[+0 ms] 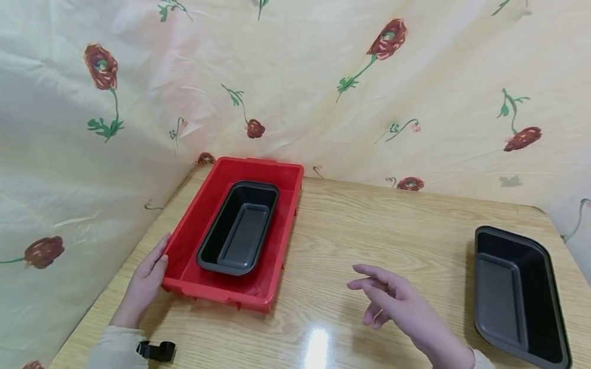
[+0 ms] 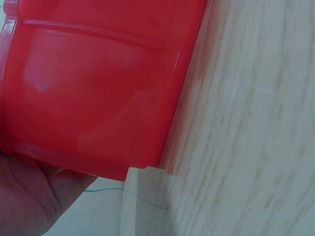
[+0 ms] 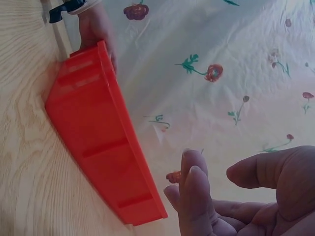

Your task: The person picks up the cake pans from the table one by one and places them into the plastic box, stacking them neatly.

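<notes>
A red plastic tray (image 1: 282,231) lies on the left part of the wooden table. Inside it sits a black loaf pan (image 1: 243,233). At the tray's near left corner, my left hand (image 1: 142,285) grips the side; some of its fingers are hidden behind the red wall in the left wrist view. My right hand (image 1: 406,308) hovers over the table between the tray and a second black loaf pan (image 1: 500,299), holding nothing. Its fingers are loosely bent, with the thumb apart from them in the right wrist view.
The wooden table (image 1: 377,228) meets a flowered cloth (image 1: 306,72) at the back and left. The second loaf pan stands near the table's right edge. A bright light reflection (image 1: 314,364) shows on the tabletop near the front.
</notes>
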Motion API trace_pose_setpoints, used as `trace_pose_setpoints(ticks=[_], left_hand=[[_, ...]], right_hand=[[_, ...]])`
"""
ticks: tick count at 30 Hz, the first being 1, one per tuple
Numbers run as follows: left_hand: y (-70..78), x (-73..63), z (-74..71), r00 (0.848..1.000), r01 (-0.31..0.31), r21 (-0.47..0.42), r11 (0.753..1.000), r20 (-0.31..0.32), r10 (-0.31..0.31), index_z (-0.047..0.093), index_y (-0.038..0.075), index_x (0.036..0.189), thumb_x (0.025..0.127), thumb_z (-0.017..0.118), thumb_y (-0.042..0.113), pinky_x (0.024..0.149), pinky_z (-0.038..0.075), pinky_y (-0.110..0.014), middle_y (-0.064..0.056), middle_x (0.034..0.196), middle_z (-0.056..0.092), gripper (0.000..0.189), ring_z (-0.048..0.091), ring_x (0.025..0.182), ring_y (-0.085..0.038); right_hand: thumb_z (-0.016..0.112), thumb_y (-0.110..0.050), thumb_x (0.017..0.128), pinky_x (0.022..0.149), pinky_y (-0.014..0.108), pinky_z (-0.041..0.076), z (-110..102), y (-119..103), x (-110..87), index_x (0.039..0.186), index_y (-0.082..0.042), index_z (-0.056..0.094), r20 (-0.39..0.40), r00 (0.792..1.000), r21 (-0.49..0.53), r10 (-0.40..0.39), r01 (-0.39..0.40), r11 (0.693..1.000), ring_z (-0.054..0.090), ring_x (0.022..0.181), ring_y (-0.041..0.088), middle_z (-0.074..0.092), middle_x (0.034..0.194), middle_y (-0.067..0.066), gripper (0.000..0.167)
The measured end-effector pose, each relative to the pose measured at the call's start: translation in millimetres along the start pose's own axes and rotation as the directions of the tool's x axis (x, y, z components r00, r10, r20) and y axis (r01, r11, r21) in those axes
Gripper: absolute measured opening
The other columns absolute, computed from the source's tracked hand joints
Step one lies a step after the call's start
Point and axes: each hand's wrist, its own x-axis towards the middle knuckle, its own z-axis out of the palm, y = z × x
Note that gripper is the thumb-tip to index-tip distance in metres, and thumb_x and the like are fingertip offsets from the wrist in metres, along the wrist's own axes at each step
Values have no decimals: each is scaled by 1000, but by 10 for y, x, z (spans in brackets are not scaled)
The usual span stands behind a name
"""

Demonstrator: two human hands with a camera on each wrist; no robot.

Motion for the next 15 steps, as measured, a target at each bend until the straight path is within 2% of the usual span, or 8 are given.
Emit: trace_pose_setpoints(ticks=[7,13,15], left_hand=[[3,5,2,1000,-10,11,1000,-1,10,21,20,157,107,33,21,94,37,-15,-7,160,21,52,27,141,-32],[2,7,4,1000,-2,-4,1000,6,2,18,21,157,107,32,23,105,37,-43,-7,161,19,52,26,141,-33],[4,4,4,1000,1,-9,1000,11,0,17,24,157,107,32,23,105,37,-43,-7,161,18,52,26,141,-33]], right_hand=[[46,-22,105,62,39,57,-106,41,-135,147,7,31,-2,999,-9,-37,37,999,65,71,24,56,130,23,54],[44,-20,105,62,39,56,-207,73,-257,148,8,29,-11,999,-6,-43,43,999,64,71,24,58,129,18,53],[44,-19,105,62,39,56,-255,93,-301,148,8,28,-24,999,-3,-34,34,999,64,71,25,58,129,16,53]])
